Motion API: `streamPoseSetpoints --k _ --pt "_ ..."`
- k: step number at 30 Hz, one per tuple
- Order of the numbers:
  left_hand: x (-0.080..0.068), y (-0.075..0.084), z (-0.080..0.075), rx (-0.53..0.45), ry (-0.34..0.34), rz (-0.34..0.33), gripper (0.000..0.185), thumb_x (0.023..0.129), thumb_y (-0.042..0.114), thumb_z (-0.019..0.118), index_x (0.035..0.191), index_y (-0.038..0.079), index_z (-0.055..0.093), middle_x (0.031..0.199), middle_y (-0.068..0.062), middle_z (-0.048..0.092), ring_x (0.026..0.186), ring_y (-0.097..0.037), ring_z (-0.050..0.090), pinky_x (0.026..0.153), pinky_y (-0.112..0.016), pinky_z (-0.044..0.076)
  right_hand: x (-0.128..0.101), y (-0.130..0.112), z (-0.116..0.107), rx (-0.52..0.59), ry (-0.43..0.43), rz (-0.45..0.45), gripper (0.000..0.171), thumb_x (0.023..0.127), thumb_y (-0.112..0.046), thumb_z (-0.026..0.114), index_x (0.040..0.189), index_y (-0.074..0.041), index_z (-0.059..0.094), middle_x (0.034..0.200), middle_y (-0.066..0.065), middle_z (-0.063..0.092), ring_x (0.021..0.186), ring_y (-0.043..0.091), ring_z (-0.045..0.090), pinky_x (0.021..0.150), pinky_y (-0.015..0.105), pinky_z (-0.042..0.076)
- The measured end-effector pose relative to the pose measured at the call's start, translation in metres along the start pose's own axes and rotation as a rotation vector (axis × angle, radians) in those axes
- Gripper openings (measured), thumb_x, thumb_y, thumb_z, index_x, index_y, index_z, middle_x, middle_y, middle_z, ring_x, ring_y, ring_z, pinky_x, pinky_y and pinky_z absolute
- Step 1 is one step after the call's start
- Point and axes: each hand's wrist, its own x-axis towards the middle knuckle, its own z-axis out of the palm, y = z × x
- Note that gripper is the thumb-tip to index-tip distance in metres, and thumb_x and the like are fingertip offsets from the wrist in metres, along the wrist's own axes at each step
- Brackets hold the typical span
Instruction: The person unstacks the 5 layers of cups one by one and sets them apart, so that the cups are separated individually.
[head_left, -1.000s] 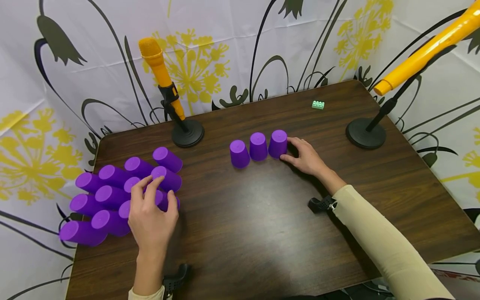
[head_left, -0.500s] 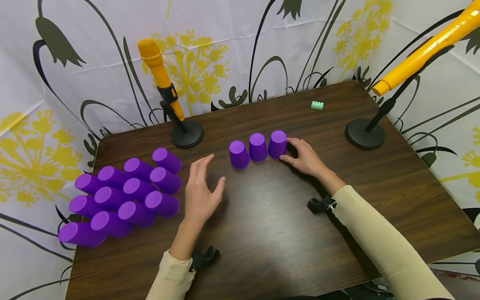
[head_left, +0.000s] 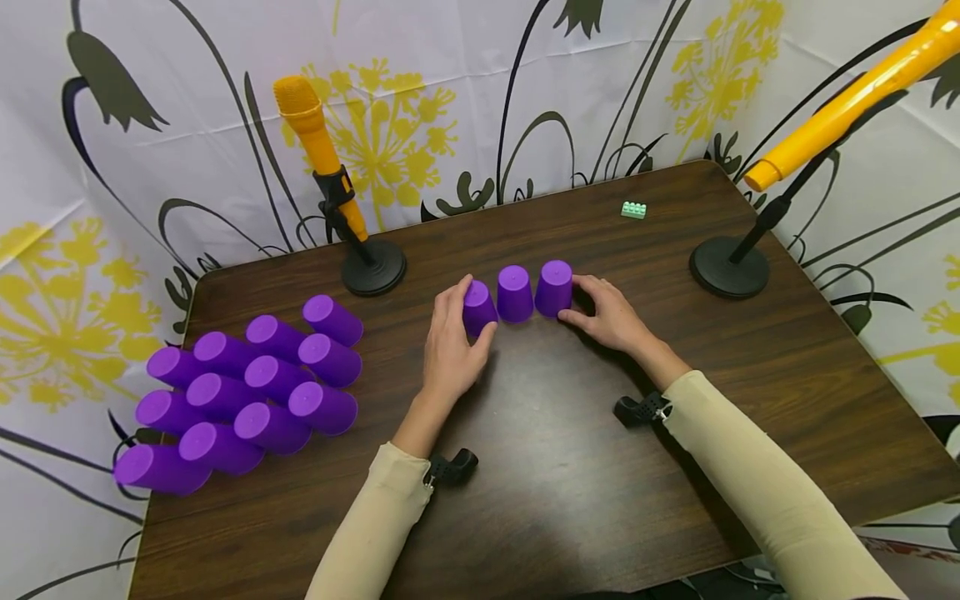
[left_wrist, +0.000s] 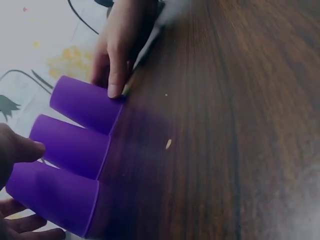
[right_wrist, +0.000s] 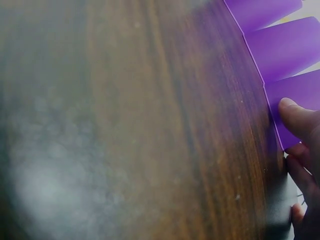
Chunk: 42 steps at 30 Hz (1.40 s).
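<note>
Three upturned purple plastic cups stand mouth-down in a tight row, touching, mid-table on the dark wood-grain table [head_left: 540,467]. Left hand [head_left: 452,350] curls round the left-end purple cup [head_left: 478,307], thumb on the near side, fingers on the far; right hand [head_left: 611,315] holds the right-end purple cup [head_left: 554,288] the same way, thumb pressed low on its wall. Middle purple cup [head_left: 514,293] untouched, pinned between its neighbours. Bracketing both ends likely keeps the row straight and closed up. A heap of purple cups lying on their sides [head_left: 247,387] sits well apart at the left edge. Far-side fingers hidden behind the cups; wrist views blurred, the right wrist view showing only a thumb tip [right_wrist: 295,114] on purple.
</note>
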Motion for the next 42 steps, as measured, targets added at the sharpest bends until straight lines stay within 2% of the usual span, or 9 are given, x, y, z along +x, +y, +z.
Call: streamPoseSetpoints --k 7,12,17,24,29,35,42 --pt "0.006 -0.005 0.007 -0.028 0.082 -0.004 0.057 0.086 0.016 0.076 0.138 0.017 0.053 0.130 -0.009 0.052 0.114 -0.025 0.057 0.092 -0.043 0.048 0.001 0.000 0.001 -0.009 0.004 -0.003 0.060 0.088 -0.027 0.075 0.138 -0.003 0.052 0.134 0.015 0.056 0.128 0.034 0.046 0.109 0.051 0.031" --pt "0.004 -0.012 0.005 -0.051 0.131 0.014 0.053 0.085 0.012 0.076 0.134 0.017 0.058 0.126 -0.008 0.055 0.113 -0.024 0.058 0.092 -0.044 0.048 0.000 -0.001 0.001 -0.003 0.001 -0.012 0.060 0.088 -0.026 0.075 0.137 -0.001 0.052 0.133 0.016 0.057 0.128 0.034 0.046 0.109 0.051 0.031" --pt "-0.004 -0.018 -0.010 -0.046 0.166 -0.011 0.051 0.084 0.012 0.076 0.132 0.016 0.059 0.126 -0.008 0.056 0.113 -0.024 0.058 0.092 -0.045 0.048 0.000 -0.001 0.002 -0.004 0.006 -0.003 0.059 0.088 -0.027 0.075 0.137 -0.002 0.052 0.133 0.014 0.057 0.127 0.033 0.047 0.109 0.050 0.032" --pt "-0.023 -0.028 -0.043 0.130 0.304 -0.156 0.051 0.083 0.013 0.077 0.130 0.021 0.061 0.122 -0.007 0.058 0.108 -0.031 0.060 0.083 -0.051 0.050 0.001 0.001 0.002 -0.010 0.004 0.003 0.060 0.088 -0.027 0.075 0.138 -0.002 0.052 0.134 0.015 0.056 0.128 0.033 0.046 0.109 0.050 0.031" --pt "-0.032 -0.033 -0.060 0.183 0.343 -0.214 0.052 0.083 0.013 0.075 0.132 0.020 0.059 0.122 -0.010 0.057 0.109 -0.034 0.059 0.082 -0.053 0.049 0.001 0.001 0.001 -0.010 0.007 -0.003 0.061 0.088 -0.027 0.074 0.138 -0.001 0.051 0.134 0.016 0.056 0.128 0.035 0.046 0.110 0.051 0.030" --pt "-0.036 -0.042 -0.068 0.198 0.361 -0.255 0.052 0.085 0.012 0.072 0.134 0.018 0.057 0.125 -0.013 0.055 0.111 -0.037 0.058 0.084 -0.054 0.047 0.001 0.001 0.001 -0.003 0.004 0.000 0.061 0.088 -0.028 0.075 0.138 -0.002 0.051 0.135 0.016 0.056 0.129 0.035 0.045 0.110 0.051 0.029" --pt "-0.039 -0.047 -0.070 0.195 0.384 -0.261 0.052 0.085 0.012 0.071 0.135 0.017 0.056 0.126 -0.014 0.053 0.110 -0.039 0.058 0.086 -0.055 0.046 0.000 0.003 0.002 -0.007 0.005 0.002 0.061 0.088 -0.027 0.075 0.138 -0.002 0.051 0.135 0.015 0.055 0.129 0.034 0.045 0.110 0.050 0.029"
